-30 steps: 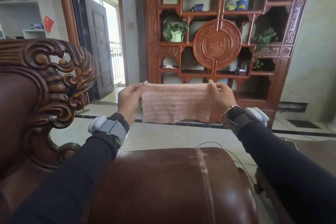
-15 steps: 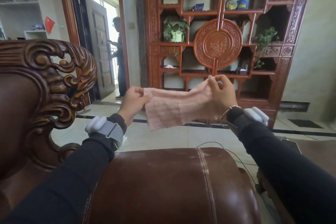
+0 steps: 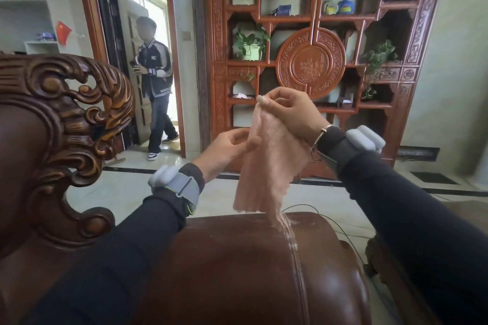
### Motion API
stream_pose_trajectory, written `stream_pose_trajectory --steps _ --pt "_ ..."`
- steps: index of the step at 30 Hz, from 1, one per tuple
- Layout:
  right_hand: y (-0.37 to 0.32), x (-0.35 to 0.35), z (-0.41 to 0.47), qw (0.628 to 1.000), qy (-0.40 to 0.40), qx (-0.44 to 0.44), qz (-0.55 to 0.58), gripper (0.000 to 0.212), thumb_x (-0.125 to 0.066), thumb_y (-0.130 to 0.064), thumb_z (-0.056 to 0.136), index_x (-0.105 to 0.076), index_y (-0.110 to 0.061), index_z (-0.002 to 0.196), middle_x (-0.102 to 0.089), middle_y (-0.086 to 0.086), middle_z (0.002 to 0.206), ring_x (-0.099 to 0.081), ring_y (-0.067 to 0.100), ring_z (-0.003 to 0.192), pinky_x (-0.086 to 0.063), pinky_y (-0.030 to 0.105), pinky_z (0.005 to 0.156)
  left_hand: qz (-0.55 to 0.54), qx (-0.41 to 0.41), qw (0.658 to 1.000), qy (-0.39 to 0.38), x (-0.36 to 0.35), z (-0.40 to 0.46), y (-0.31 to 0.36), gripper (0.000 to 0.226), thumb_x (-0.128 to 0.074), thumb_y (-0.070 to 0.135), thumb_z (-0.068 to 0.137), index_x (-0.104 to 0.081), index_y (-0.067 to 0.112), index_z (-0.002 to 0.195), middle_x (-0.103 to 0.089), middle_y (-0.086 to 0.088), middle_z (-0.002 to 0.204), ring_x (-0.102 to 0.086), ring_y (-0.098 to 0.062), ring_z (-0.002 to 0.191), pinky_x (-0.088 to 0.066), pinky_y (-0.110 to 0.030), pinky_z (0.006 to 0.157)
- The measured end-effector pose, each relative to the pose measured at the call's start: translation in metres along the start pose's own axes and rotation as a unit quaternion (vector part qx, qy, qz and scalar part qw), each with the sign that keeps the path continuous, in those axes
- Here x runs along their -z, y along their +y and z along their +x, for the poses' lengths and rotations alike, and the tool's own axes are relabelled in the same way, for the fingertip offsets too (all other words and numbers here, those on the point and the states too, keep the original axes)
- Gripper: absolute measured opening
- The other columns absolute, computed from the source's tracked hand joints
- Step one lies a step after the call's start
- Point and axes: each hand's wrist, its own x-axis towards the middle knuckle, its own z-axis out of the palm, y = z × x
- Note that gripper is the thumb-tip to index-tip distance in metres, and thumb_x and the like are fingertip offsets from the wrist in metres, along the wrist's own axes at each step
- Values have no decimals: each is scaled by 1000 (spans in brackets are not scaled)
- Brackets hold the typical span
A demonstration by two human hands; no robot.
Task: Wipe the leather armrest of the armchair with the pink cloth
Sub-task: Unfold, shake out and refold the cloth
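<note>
Pinching pink cloth (image 3: 264,163), right hand (image 3: 293,111) raised, left hand (image 3: 227,149) lower

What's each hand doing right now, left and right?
Left hand: pinches the side of the pink cloth.
Right hand: grips the cloth's top edge, letting it hang over the armrest.

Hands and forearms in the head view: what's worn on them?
Both arms wear long black sleeves. Each wrist carries a dark strap with a pale grey rounded device; the left hand strap has a grey panel. The right hand also wears a thin metal bangle.

Carved cabinet (image 3: 311,66), person (image 3: 155,82) in doorway (image 3: 137,8)
</note>
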Motion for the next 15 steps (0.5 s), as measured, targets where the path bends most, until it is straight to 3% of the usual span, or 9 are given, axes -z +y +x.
stream_pose_trajectory --steps 2,6,10,13,15 --pt "3 2 -2 1000 -2 -8 -1 21 -65 -29 88 -63 -9 88 -63 -6 69 -54 -8 54 -46 8 58 22 19 999 -33 -1 1 2 72 -82 59 51 -71 12 103 -72 -7 111 -67 -23 107 -49 -43 101" --pt "16 11 -7 999 31 -20 -4 19 -67 -31 86 -63 -14 80 -63 -3 70 -54 -1 57 -47 12 59 43 74 995 -49 2 -3 -1 66 -80 45 66 -64 -11 97 -69 -19 96 -66 -31 90 -51 -47 92" --pt "39 16 -15 996 77 -50 -17 23 -69 -37 83 -68 -15 81 -65 -8 74 -56 1 65 -48 13 66 17 104 989 -101 7 -8 3 39 -67 39 73 -67 1 86 -72 -9 85 -69 -21 77 -56 -30 74" --pt "56 11 -22 989 81 -119 35 21 -65 -37 87 -68 -16 82 -66 -3 76 -57 10 68 -49 21 66 -40 112 987 -106 8 -8 10 27 -63 32 85 -64 5 89 -68 -12 90 -67 -22 80 -55 -32 77" --pt "66 8 -26 985 54 -160 44 23 -61 -38 89 -69 -17 88 -72 1 85 -64 16 77 -55 28 76 -79 96 988 -87 6 -9 16 22 -54 24 93 -63 4 94 -66 -11 91 -67 -19 79 -57 -30 75"
